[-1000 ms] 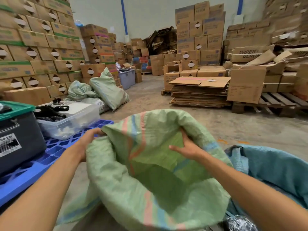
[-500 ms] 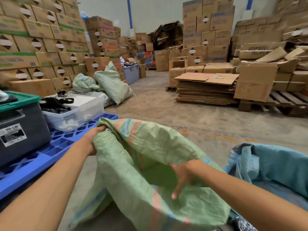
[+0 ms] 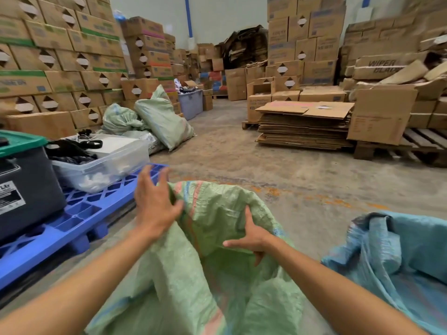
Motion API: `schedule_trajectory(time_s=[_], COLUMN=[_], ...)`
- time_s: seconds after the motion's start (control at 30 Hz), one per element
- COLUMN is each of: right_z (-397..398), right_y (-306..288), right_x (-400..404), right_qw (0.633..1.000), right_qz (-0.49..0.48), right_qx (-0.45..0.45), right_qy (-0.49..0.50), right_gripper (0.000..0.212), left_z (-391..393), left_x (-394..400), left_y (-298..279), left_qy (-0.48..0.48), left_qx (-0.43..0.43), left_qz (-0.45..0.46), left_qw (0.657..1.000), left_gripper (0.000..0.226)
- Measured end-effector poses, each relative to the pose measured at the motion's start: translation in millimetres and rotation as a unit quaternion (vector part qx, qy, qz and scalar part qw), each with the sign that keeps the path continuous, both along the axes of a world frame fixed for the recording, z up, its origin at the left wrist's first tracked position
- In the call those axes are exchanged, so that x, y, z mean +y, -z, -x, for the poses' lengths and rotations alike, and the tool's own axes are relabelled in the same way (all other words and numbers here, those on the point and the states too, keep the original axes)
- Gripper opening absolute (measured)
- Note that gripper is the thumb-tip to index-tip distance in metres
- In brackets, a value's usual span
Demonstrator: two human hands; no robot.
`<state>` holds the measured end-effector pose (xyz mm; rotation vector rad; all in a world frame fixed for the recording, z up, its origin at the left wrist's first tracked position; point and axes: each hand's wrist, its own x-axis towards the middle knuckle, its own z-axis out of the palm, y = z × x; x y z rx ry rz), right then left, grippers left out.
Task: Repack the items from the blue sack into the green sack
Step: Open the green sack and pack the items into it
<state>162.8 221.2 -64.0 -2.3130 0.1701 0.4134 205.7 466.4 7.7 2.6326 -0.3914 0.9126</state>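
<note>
1. Step in hand: by my read, prepping the receiving bag. The green sack [image 3: 217,262] sits low centre of the frame, mouth up and partly spread; nothing visible inside it.
2. Left hand [image 3: 154,204] is at the sack's left rim, centre-left of frame. Fingers straight and splayed, not clamped on anything; the palm side seems to brush the fabric edge, contact not certain.
3. Right hand [image 3: 254,238] is inside the mouth, centre of frame. Thumb up, index out sideways, other fingers curled down toward the inner fabric. Whether they actually pinch the cloth, cannot tell.
4. Blue sack [image 3: 391,257] lies at lower right, just beside the green one, top slumped open. Its contents are not visible from here.
5. Next move, as I judge it: the green mouth needs to stay open by itself, rim rolled or propped, then one hand reaches right into the blue sack. Limp woven fabric will likely collapse once let go.
6. Edges: blue plastic pallet [image 3: 72,226] close on the left, carrying a clear tub [image 3: 101,165] and a dark bin [image 3: 26,189]. The left hand is near that pallet corner.
7. Open room: bare concrete floor [image 3: 290,177] ahead and between the sacks. Stacked cartons [image 3: 302,124] and wooden pallet [image 3: 411,151] stand well apart at upper right.
</note>
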Motion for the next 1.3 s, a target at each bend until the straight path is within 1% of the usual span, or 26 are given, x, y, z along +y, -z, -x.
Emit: schedule_trajectory(time_s=[0.03, 0.07, 0.1, 0.17, 0.2, 0.23, 0.3, 0.33, 0.37, 0.4, 0.47, 0.57, 0.63, 0.67, 0.73, 0.8, 0.87, 0.9, 0.93, 0.97, 1.03, 1.1, 1.13, 1.2, 1.23, 1.3], right_z=[-5.6, -11.1, -19.7, -32.4, -39.1, -44.0, -58.7, -65.6, -69.2, -69.7, -62.9, -36.8, -12.9, -2.6, 12.5, 21.1, 30.3, 33.6, 36.6, 36.0, 31.5, 23.2, 18.4, 12.1, 8.6, 0.8], right_y=[2.8, 6.8, 13.5, 23.6, 26.5, 28.0, 29.7, 30.9, 29.2, 30.3, 36.5, 59.2, 78.6, 86.2, 91.3, 86.0, 73.5, 65.1, 55.0, 46.4, 35.1, 33.4, 36.4, 50.3, 61.6, 80.0], right_x=[1.2, 2.3, 2.5, -3.5, -9.7, -18.3, -38.5, -47.4, -51.4, -49.9, -34.5, -7.1, 0.3, -1.1, -10.9, -21.1, -25.2, -25.0, -24.7, -24.6, -26.0, -26.8, -25.9, -20.9, -17.4, -9.7], right_qw=[1.000, 0.999, 0.998, 0.996, 0.995, 0.993, 0.983, 0.981, 0.985, 0.991, 0.992, 0.962, 0.941, 0.938, 0.939, 0.933, 0.912, 0.900, 0.893, 0.893, 0.913, 0.939, 0.952, 0.967, 0.975, 0.988], right_qz=[-0.011, -0.014, -0.018, -0.027, -0.024, -0.009, 0.020, 0.025, 0.033, 0.049, 0.117, 0.239, 0.271, 0.258, 0.217, 0.202, 0.200, 0.197, 0.185, 0.168, 0.108, 0.028, -0.020, -0.105, -0.113, -0.031], right_qx=[-0.016, -0.030, -0.043, -0.066, -0.084, -0.106, -0.156, -0.155, -0.131, -0.091, -0.046, -0.100, -0.065, -0.016, 0.081, 0.147, 0.227, 0.262, 0.286, 0.300, 0.308, 0.286, 0.261, 0.203, 0.164, 0.080], right_qy=[0.012, 0.023, 0.034, 0.044, 0.045, 0.056, 0.096, 0.112, 0.110, 0.087, 0.002, -0.085, -0.190, -0.232, -0.254, -0.260, -0.278, -0.287, -0.293, -0.289, -0.245, -0.189, -0.158, -0.113, -0.104, -0.128], right_gripper=[0.133, 0.131, 0.130, 0.128, 0.128, 0.128, 0.129, 0.128, 0.127, 0.126, 0.126, 0.114, 0.109, 0.116, 0.137, 0.147, 0.145, 0.141, 0.137, 0.132, 0.126, 0.121, 0.117, 0.095, 0.082, 0.061], left_z=[8.9, 22.9, 31.9, 54.8, 58.6, 60.4, 56.3, 54.1, 50.9, 47.1, 35.7, -1.2, -25.8, -36.0, -46.2, -50.3, -47.8, -48.3, -47.4, -47.5, -43.1, -31.5, -22.6, -1.7, 9.5, 28.5], left_x=[-8.9, -18.9, -25.9, -31.2, -27.5, -24.0, -14.0, -9.2, -6.0, -2.9, -3.4, -8.8, -10.9, -11.7, -15.7, -23.3, -35.6, -41.9, -48.1, -51.8, -55.6, -59.0, -62.0, -65.7, -65.3, -61.6], left_y=[11.9, 25.8, 46.8, 76.4, 90.3, 98.1, 105.9, 108.9, 109.9, 112.1, 113.3, 122.8, 129.9, 131.1, 132.2, 129.2, 122.3, 121.5, 121.9, 125.6, 129.2, 133.5, 137.2, 151.4, 160.4, 184.2], left_qy=[0.100, 0.204, 0.267, 0.226, 0.175, 0.133, 0.111, 0.123, 0.134, 0.142, 0.142, 0.114, 0.067, 0.040, 0.022, 0.024, 0.048, 0.083, 0.119, 0.149, 0.169, 0.188, 0.208, 0.236, 0.239, 0.236], left_qx=[-0.040, -0.010, 0.093, 0.354, 0.436, 0.490, 0.547, 0.566, 0.571, 0.568, 0.552, 0.548, 0.544, 0.540, 0.526, 0.497, 0.488, 0.493, 0.500, 0.496, 0.493, 0.501, 0.517, 0.570, 0.591, 0.611], left_qz=[-0.100, -0.209, -0.310, -0.437, -0.460, -0.474, -0.502, -0.512, -0.515, -0.500, -0.429, -0.246, -0.168, -0.148, -0.073, 0.071, 0.250, 0.297, 0.284, 0.246, 0.105, -0.035, -0.102, -0.238, -0.303, -0.372], left_qw=[0.989, 0.956, 0.908, 0.795, 0.753, 0.719, 0.661, 0.635, 0.625, 0.638, 0.700, 0.791, 0.820, 0.827, 0.847, 0.865, 0.835, 0.814, 0.809, 0.819, 0.847, 0.844, 0.824, 0.750, 0.709, 0.658], left_gripper=[0.062, 0.051, 0.050, 0.074, 0.075, 0.068, 0.050, 0.044, 0.041, 0.039, 0.048, 0.082, 0.094, 0.098, 0.101, 0.100, 0.097, 0.096, 0.096, 0.096, 0.091, 0.063, 0.048, 0.042, 0.048, 0.058])
